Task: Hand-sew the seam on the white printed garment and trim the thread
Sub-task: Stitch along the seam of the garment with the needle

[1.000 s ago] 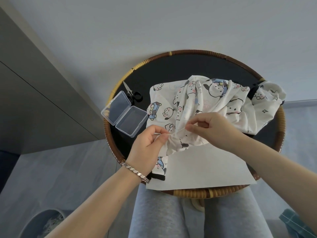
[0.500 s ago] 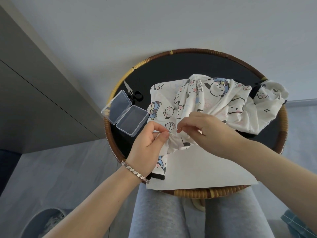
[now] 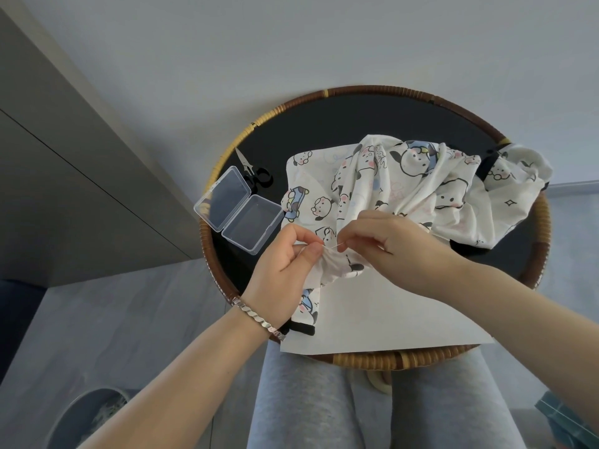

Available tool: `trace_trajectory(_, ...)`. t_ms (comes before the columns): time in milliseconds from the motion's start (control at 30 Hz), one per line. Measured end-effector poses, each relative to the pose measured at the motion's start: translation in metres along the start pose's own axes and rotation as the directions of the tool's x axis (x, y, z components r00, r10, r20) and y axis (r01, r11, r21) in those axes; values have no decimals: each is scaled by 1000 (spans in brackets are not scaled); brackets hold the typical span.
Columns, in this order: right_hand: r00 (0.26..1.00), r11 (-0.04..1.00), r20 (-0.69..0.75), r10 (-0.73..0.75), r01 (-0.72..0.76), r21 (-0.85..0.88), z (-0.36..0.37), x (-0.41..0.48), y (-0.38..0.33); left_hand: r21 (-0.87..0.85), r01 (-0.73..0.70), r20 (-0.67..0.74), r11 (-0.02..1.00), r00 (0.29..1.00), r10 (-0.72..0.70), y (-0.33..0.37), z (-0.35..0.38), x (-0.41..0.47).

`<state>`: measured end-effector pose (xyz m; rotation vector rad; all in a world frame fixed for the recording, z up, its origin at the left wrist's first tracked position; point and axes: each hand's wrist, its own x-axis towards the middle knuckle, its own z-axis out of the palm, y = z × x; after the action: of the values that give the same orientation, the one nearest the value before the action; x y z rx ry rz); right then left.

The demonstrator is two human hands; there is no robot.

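The white garment (image 3: 415, 189), printed with cartoon dogs and edged in black, lies crumpled on the right half of the round table (image 3: 389, 90), its near edge bunched in my left hand (image 3: 285, 264). A thin needle (image 3: 338, 245) sits at that bunched fold, pinched by my right hand (image 3: 389, 238). The small black-handled scissors (image 3: 256, 175) lie flat at the table's left, blades together, apart from the cloth.

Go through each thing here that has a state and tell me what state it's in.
Clear plastic box: open, lid laid flat.
Scissors: closed, untouched, beside the box.
White printed garment: crumpled, bunched at the seam.
Needle: pinched, tip at the fabric.
Left hand: pinching the bunched fabric.
Right hand: pinching the needle.
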<state>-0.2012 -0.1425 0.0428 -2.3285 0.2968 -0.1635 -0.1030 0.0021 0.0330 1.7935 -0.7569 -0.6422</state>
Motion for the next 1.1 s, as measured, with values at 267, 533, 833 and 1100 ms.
trace_trajectory(267, 999, 991, -13, -47, 48, 123, 9, 2, 6, -87, 45, 89, 995, 995, -37, -3, -3, 1)
trace_trajectory(533, 980, 847, -84, 179, -110, 520, 19, -4, -3, -164, 91, 15, 982, 996, -90, -6, 8, 5)
trace_trajectory(833, 959, 949, -197, 202, -142, 280, 25, -11, -10, -148, 137, -88, 980, 985, -151, 0, 24, 8)
trace_trajectory(1100, 961, 938, -241, 136, -46, 344, 29, -16, -1, -130, 255, -32, 958, 965, -261, 3, 25, 10)
